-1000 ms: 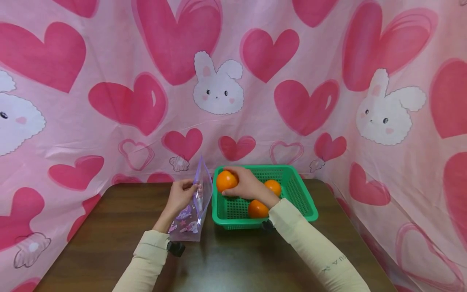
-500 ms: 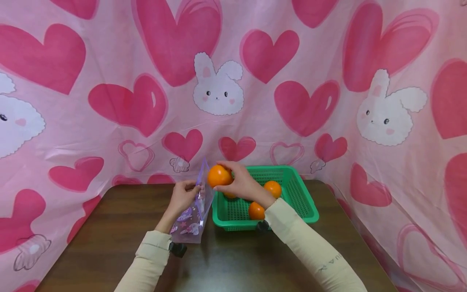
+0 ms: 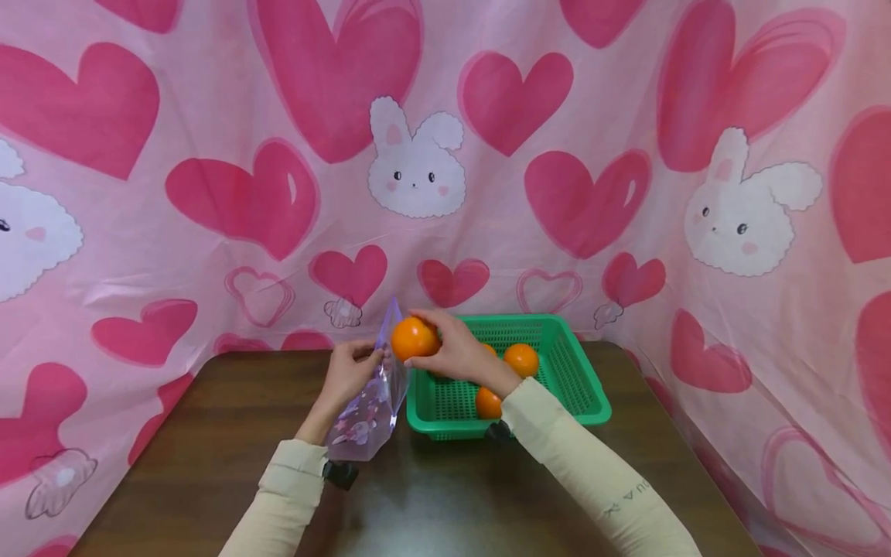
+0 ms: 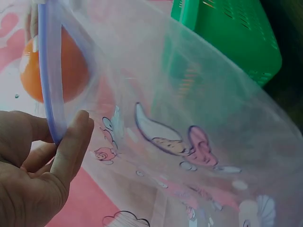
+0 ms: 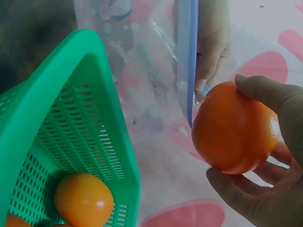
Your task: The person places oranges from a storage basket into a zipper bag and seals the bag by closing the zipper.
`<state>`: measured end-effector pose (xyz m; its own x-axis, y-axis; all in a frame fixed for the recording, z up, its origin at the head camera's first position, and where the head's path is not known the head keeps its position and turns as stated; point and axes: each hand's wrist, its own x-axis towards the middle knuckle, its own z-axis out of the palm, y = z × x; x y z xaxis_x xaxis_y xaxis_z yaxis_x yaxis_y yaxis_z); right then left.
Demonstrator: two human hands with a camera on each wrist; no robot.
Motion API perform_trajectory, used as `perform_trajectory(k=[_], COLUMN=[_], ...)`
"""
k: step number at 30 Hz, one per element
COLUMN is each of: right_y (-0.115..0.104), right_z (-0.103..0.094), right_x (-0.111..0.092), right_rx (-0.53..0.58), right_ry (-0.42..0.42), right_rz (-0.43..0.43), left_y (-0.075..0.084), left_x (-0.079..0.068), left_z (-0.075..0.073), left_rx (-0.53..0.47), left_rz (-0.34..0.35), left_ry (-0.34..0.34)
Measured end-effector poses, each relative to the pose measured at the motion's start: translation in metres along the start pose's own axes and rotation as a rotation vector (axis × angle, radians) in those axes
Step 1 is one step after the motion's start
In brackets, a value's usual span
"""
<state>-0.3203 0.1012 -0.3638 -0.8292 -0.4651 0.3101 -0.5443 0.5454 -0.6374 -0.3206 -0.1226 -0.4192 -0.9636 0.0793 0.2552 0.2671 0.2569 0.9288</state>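
Green plastic formed the basket [image 3: 445, 427], and in the head view at least three orange fruits [image 3: 520, 360] lay inside it, not yet taken out. One held fruit [image 3: 411, 339] was already lifted, gripped by the right hand [image 3: 465, 354] near the mouth of the clear printed bag [image 3: 358, 429]. The left hand [image 3: 349, 373] pinched this bag at its mouth. In the left wrist view, its thumb and fingers held the lilac edge, and no fruit showed in the printed part. In the right wrist view, the held fruit sat between thumb and fingers, seemingly outside the bag; whether it touched the edge, I could not tell.
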Motion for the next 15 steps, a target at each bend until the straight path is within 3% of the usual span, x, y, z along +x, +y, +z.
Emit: perform_trajectory(k=[15], right_y=[0.002], right_z=[0.004], right_x=[0.001], right_rx=[-0.045], right_ry=[0.005], right_rz=[-0.022], left_y=[0.017], left_x=[-0.001], left_z=[-0.006], left_rx=[0.043], left_rz=[0.008], left_ry=[-0.022])
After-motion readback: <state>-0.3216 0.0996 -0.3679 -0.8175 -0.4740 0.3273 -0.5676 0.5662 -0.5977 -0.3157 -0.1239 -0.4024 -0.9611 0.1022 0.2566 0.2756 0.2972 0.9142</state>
